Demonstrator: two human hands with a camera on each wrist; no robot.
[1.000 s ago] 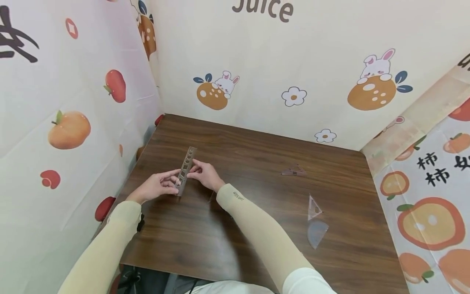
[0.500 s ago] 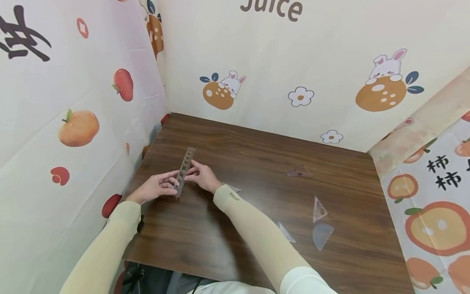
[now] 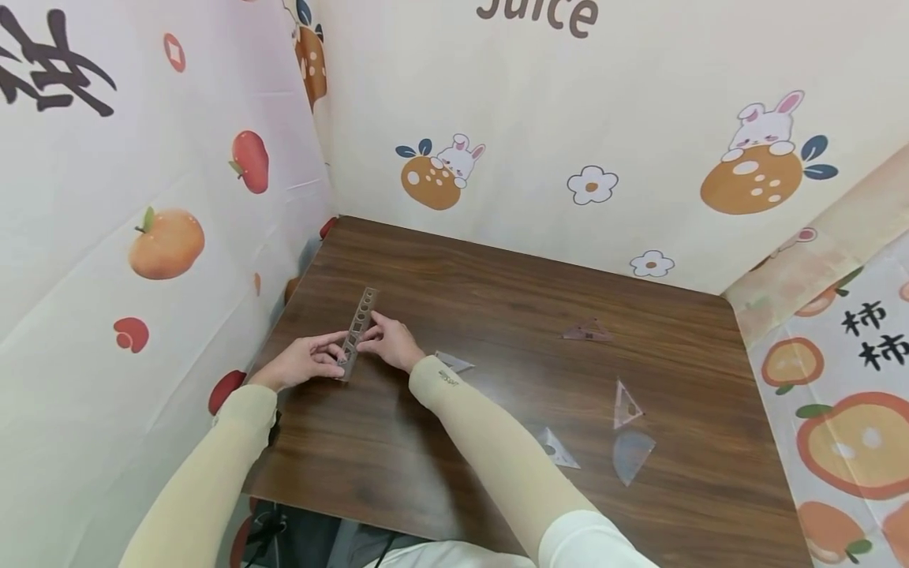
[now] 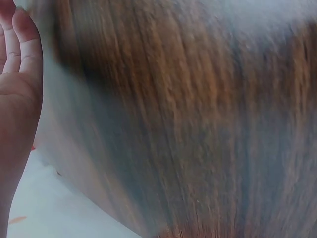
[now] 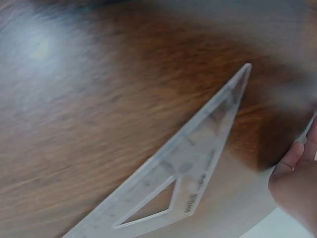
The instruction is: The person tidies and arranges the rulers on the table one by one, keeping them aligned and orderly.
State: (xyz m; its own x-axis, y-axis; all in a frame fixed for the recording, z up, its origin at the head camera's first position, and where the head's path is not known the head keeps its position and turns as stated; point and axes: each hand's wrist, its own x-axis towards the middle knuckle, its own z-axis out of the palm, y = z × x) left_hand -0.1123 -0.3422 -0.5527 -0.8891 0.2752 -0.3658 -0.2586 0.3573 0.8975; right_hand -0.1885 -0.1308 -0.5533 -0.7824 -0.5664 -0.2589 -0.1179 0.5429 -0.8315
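Observation:
A clear stencil ruler (image 3: 360,315) with a row of cut-out shapes is on the left part of the wooden table, slanting away in the head view. My left hand (image 3: 305,363) pinches its near end, thumb low and fingers along the left edge. From the other side my right hand (image 3: 392,341) grips the right edge around its middle with thumb and forefinger. A clear set square (image 5: 173,183) lies on the wood beside my right wrist, large in the right wrist view. The left wrist view catches only part of the left hand (image 4: 20,74), not the ruler.
On the right of the table (image 3: 497,276) lie a pinkish set square (image 3: 588,333), another clear set square (image 3: 625,412) and a bluish protractor (image 3: 630,454). One more set square (image 3: 559,451) sits by my right forearm. Fruit-printed cloth walls (image 3: 525,95) border the table.
The camera view has turned slightly left, so the scene shifts right. My right hand has slid a little toward the near end along the ruler. Two set squares near my right arm have come into view.

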